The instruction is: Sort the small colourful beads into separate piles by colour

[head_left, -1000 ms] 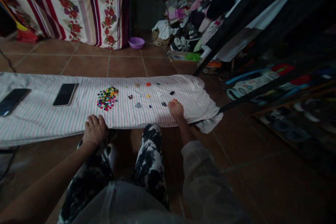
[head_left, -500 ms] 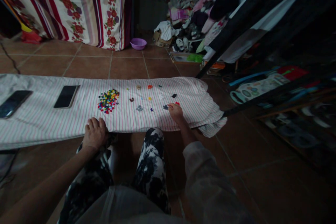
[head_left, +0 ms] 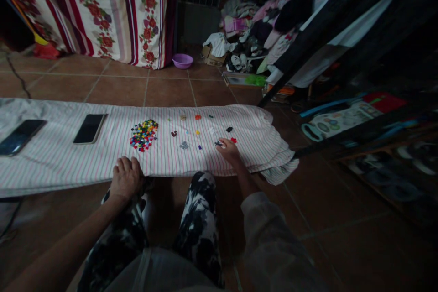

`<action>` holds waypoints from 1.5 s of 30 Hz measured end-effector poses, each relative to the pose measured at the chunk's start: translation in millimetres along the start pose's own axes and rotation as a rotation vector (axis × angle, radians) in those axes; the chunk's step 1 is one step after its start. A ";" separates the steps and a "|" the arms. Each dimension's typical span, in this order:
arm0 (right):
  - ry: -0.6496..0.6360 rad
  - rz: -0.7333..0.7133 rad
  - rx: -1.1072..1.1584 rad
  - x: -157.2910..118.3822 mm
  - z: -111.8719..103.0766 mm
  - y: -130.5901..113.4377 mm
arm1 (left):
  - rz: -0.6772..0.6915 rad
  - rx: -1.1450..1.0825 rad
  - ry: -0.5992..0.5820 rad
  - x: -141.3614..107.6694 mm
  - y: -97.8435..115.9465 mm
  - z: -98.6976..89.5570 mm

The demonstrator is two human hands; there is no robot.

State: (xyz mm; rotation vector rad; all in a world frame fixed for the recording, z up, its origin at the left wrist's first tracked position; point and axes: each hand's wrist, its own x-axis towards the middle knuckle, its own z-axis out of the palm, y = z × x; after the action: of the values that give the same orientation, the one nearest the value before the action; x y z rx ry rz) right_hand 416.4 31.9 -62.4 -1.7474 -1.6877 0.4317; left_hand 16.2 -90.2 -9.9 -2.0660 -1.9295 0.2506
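My right hand (head_left: 229, 149) reaches over the cloth, its thumb and fingertips pinched together at a small group of dark grey pieces (head_left: 218, 144). Whatever lies between those fingertips is too small to make out. Just beyond the knuckles are red pieces (head_left: 233, 140), with black pieces (head_left: 229, 129) farther back. My left hand (head_left: 126, 177) rests over my knee at the near edge of the cloth, fingers laid forward and holding nothing. A mixed heap of small coloured pieces (head_left: 143, 135) sits ahead of it.
Small groups by colour dot the striped cloth (head_left: 164, 164): orange (head_left: 197, 117), tan (head_left: 183, 117), brown (head_left: 174, 133), light grey (head_left: 184, 145) and purple (head_left: 200, 147) among them. Two phones (head_left: 90, 128) lie to the left. A purple basin (head_left: 182, 60) stands on the floor.
My right hand has shifted slightly and now covers part of the dark grey group. The left hand stays in place. The whole view has moved a little.
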 end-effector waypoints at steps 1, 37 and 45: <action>-0.001 -0.038 -0.044 1.2 0.7 -0.6 | -0.003 0.004 -0.002 0.1 0.2 -0.7; -0.223 -0.327 -0.025 9.2 60.8 -145.9 | -0.063 -0.203 -0.111 0.7 -2.9 8.5; -0.455 -0.478 -0.008 -2.2 124.2 -209.7 | -0.078 -0.228 -0.139 3.1 0.1 -7.2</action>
State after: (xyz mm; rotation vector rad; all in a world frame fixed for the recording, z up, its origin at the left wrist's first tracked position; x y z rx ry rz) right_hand 177.7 47.3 -15.7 -1.2408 -2.3475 0.6284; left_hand 18.9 -87.9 -2.9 -2.1573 -2.2085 0.1674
